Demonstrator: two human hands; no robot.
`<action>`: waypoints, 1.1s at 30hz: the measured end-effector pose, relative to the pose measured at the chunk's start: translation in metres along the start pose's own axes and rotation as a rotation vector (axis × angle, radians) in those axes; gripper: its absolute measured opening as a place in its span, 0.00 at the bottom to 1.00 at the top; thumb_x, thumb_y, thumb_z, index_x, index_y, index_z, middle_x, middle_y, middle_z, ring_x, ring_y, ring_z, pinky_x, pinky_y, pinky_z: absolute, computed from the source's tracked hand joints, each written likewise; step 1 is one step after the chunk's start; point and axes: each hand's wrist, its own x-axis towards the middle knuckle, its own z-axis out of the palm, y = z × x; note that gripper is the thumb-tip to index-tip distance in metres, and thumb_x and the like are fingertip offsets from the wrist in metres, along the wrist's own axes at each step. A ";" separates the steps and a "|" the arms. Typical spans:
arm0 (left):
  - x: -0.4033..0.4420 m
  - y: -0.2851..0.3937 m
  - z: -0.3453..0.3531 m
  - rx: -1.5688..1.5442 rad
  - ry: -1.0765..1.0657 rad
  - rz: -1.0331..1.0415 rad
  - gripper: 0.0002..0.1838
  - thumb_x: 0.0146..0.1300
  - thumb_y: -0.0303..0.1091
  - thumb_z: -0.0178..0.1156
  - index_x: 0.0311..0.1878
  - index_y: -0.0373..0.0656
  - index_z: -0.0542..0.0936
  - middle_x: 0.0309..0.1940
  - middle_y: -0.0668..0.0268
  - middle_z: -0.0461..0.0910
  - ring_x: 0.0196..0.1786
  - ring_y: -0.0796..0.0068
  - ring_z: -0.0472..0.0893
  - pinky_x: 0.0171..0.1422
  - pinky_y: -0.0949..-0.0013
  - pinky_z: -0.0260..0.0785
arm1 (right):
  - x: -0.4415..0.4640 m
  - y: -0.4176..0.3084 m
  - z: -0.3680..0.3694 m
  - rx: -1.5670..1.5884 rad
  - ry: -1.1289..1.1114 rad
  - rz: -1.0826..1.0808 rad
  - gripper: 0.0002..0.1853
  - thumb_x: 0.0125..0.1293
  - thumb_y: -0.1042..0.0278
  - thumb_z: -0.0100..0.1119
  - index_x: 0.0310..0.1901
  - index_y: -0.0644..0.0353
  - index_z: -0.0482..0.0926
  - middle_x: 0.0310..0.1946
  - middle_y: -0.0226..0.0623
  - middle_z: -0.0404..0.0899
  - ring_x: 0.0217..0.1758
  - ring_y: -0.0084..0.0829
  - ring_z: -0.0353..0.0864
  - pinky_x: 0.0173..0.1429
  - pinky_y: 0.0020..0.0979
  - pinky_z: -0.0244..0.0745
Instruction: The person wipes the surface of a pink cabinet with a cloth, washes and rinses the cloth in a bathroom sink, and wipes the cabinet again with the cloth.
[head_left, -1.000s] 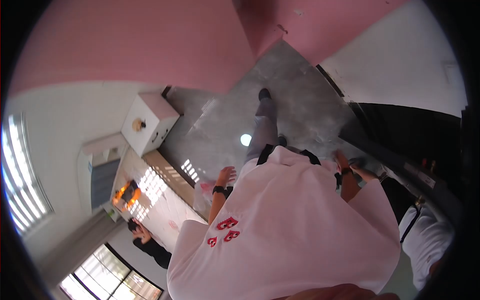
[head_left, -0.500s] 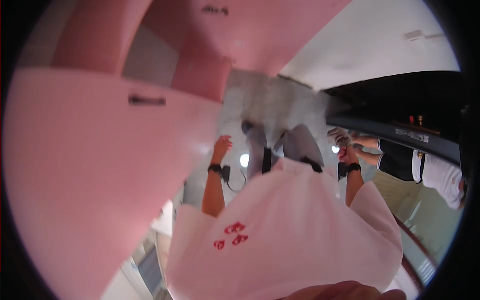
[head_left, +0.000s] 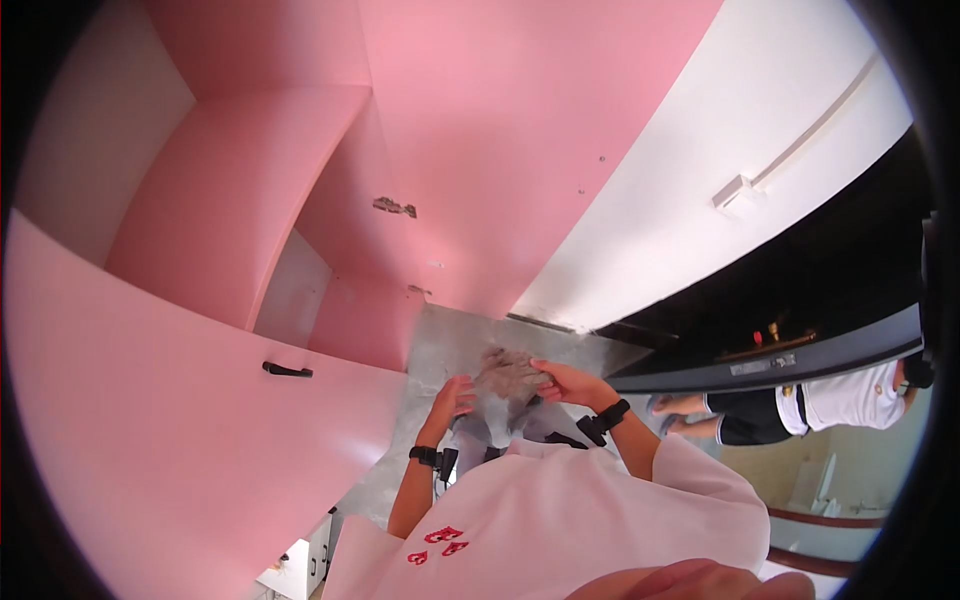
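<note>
A crumpled grey-brown cloth [head_left: 510, 374] hangs in front of my body, over the grey floor. My right hand [head_left: 562, 384] pinches its right side between thumb and fingers. Just left of the cloth is my left hand [head_left: 455, 397], fingers apart, with nothing visible in it. Both wrists carry black bands with small devices. Ahead stands a pink cabinet [head_left: 480, 120] with inner shelves, and its pink door [head_left: 180, 400] with a black handle [head_left: 287, 370] hangs open on the left.
A white wall panel [head_left: 690, 150] with a conduit is at the right, beside a large dark opening with a grey edge [head_left: 700, 372]. Beyond it stands another person [head_left: 800, 408] in a white top and black shorts. A white drawer unit [head_left: 300, 570] is at the lower left.
The cabinet and its open door now fill more of the view. My right hand has come inward and up with the cloth, towards my left hand.
</note>
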 end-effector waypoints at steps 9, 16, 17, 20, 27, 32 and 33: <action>-0.039 0.075 0.062 -0.075 0.031 0.291 0.36 0.71 0.40 0.70 0.75 0.35 0.68 0.67 0.61 0.77 0.69 0.69 0.75 0.75 0.64 0.67 | 0.009 -0.051 -0.003 -0.774 0.001 -0.078 0.31 0.75 0.44 0.66 0.69 0.56 0.73 0.30 0.18 0.67 0.30 0.14 0.66 0.31 0.22 0.62; -0.023 0.084 0.104 0.211 0.422 0.363 0.33 0.60 0.45 0.80 0.61 0.34 0.81 0.53 0.59 0.86 0.57 0.71 0.84 0.64 0.61 0.76 | 0.016 -0.035 -0.072 -0.663 -0.029 -0.164 0.41 0.69 0.46 0.72 0.77 0.56 0.67 0.35 0.22 0.76 0.33 0.15 0.73 0.34 0.23 0.69; -0.020 0.082 0.111 0.269 0.488 0.390 0.31 0.59 0.45 0.81 0.57 0.34 0.82 0.50 0.58 0.87 0.55 0.69 0.85 0.61 0.61 0.77 | 0.020 -0.030 -0.079 -0.652 -0.045 -0.181 0.41 0.69 0.47 0.72 0.77 0.55 0.67 0.36 0.23 0.76 0.34 0.16 0.74 0.34 0.24 0.70; -0.005 0.065 0.126 0.457 0.661 0.465 0.26 0.56 0.44 0.81 0.50 0.38 0.84 0.45 0.56 0.87 0.50 0.58 0.87 0.58 0.59 0.78 | 0.038 -0.013 -0.100 -0.537 -0.031 -0.148 0.39 0.70 0.50 0.72 0.76 0.54 0.67 0.41 0.26 0.79 0.36 0.20 0.76 0.38 0.26 0.73; 0.004 0.093 0.170 0.755 0.667 0.776 0.26 0.47 0.26 0.79 0.51 0.42 0.80 0.52 0.59 0.79 0.54 0.52 0.82 0.57 0.59 0.77 | 0.052 -0.019 -0.104 -0.099 -0.243 0.121 0.31 0.76 0.46 0.63 0.73 0.52 0.69 0.64 0.36 0.79 0.58 0.35 0.81 0.59 0.39 0.80; 0.027 0.122 0.183 0.732 0.247 0.868 0.21 0.53 0.23 0.74 0.50 0.43 0.79 0.53 0.59 0.79 0.58 0.53 0.81 0.63 0.60 0.75 | 0.023 -0.053 -0.059 0.352 -0.464 -0.005 0.32 0.79 0.39 0.55 0.71 0.56 0.72 0.67 0.38 0.78 0.67 0.42 0.80 0.72 0.48 0.76; 0.031 0.127 0.180 0.790 0.097 0.948 0.21 0.53 0.22 0.73 0.51 0.43 0.79 0.55 0.58 0.79 0.59 0.53 0.81 0.64 0.60 0.75 | 0.039 -0.050 -0.071 0.351 -0.379 -0.106 0.30 0.80 0.41 0.54 0.71 0.56 0.73 0.67 0.38 0.78 0.67 0.41 0.80 0.73 0.47 0.75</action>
